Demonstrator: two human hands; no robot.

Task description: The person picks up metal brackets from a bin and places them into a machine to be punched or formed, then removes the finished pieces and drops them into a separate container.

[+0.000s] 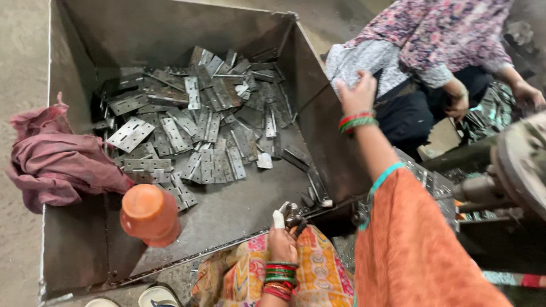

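left hand (282, 239): low, grip closed, bangled wrist | right hand (357, 94): arm stretched forward, fingers curled

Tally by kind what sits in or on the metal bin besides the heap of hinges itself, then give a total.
Orange plastic bottle: 1
Pink cloth draped over the bin's left wall: 1
Heap of grey metal hinges, too many and too overlapped to count singly: 1
Total: 3
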